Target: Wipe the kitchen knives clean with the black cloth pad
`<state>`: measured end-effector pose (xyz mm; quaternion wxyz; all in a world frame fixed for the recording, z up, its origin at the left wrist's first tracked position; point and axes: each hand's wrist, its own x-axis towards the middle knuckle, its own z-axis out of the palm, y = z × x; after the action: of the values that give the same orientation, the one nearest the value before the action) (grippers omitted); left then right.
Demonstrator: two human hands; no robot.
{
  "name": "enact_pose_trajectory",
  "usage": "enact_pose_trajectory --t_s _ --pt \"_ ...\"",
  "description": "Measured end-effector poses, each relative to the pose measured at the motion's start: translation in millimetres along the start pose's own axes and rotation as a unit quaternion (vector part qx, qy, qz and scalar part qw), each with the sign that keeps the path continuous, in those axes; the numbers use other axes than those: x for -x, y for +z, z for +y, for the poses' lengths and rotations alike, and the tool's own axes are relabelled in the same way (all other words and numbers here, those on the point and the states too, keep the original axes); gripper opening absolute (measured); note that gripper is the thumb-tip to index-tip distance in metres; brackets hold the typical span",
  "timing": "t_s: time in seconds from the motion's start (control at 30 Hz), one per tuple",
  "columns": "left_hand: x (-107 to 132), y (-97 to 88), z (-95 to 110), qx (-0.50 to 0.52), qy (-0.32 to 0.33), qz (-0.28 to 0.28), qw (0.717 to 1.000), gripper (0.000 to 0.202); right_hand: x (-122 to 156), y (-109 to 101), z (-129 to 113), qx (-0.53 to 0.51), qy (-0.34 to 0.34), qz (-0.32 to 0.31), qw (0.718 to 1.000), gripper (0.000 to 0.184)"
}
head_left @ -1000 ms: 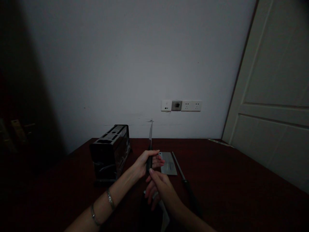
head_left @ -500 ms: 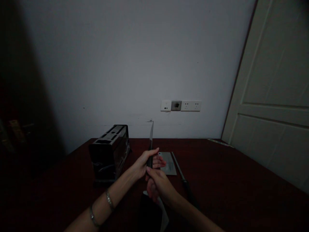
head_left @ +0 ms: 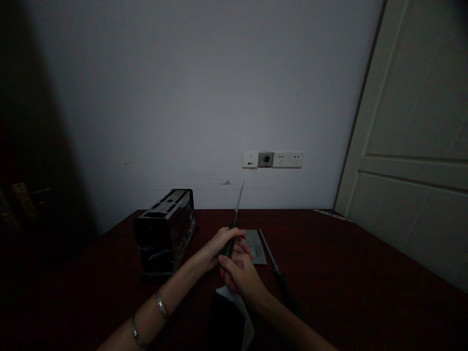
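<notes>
Two bare hands meet over a dark red table (head_left: 365, 273) that fills the near half of the scene and runs back to a pale wall (head_left: 190, 97). At far right stands a panelled door (head_left: 417, 156), partly cut by the frame. On the table at left, near the wall, sits a black knife block (head_left: 165, 233) with slots in its top face, well apart from the right edge of the table. Low on the wall, right of centre, is a row of sockets (head_left: 272, 159). Near the bottom edge, under the forearms, lies a dark cloth (head_left: 227, 321) with a pale edge; light is too dim to tell its material. Just beyond the hands lies a flat grey cleaver blade (head_left: 256, 246) on the table, and just right of it a sharpening steel (head_left: 275, 263) with a dark handle, pointing far-left to near-right. The left hand (head_left: 219, 243), with two bracelets on its wrist, is closed around the dark handle of a kitchen knife (head_left: 237, 204), which stands nearly upright above the table, its tip tilted slightly right against the wall. The right hand (head_left: 239, 275) sits just nearer, touching the left hand, fingers curled at the lower end of the handle; whether it grips the handle cannot be told.
</notes>
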<state>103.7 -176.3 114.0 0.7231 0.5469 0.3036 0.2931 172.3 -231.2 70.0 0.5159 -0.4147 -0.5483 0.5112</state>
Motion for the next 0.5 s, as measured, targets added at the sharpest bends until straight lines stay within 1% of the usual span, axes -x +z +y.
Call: enact_pose_trajectory --t_s 0.1,0.17,0.23,0.33,0.5 --pt "3.7 -0.4 6.0 -0.074 0.013 0.056 0.996 0.029 1.3 -0.9 1.6 0.007 -0.002 -0.013 1.0 0.046" --pt "7.3 -0.9 8.2 -0.127 0.02 0.094 0.987 0.031 2.7 -1.1 1.2 0.015 0.003 -0.012 1.0 0.047" --pt "11.9 -1.8 9.2 -0.185 0.03 0.117 0.975 0.031 4.4 -1.5 -0.8 0.025 0.009 -0.004 1.0 0.049" --pt "19.0 -4.5 10.8 -0.282 0.049 0.131 0.949 0.031 6.0 -3.2 -3.9 0.034 0.017 0.005 0.999 0.05" --pt "24.4 -9.9 16.0 -0.413 0.059 0.14 0.898 0.033 6.2 -4.2 -2.1 0.06 0.003 -0.002 0.998 0.046"
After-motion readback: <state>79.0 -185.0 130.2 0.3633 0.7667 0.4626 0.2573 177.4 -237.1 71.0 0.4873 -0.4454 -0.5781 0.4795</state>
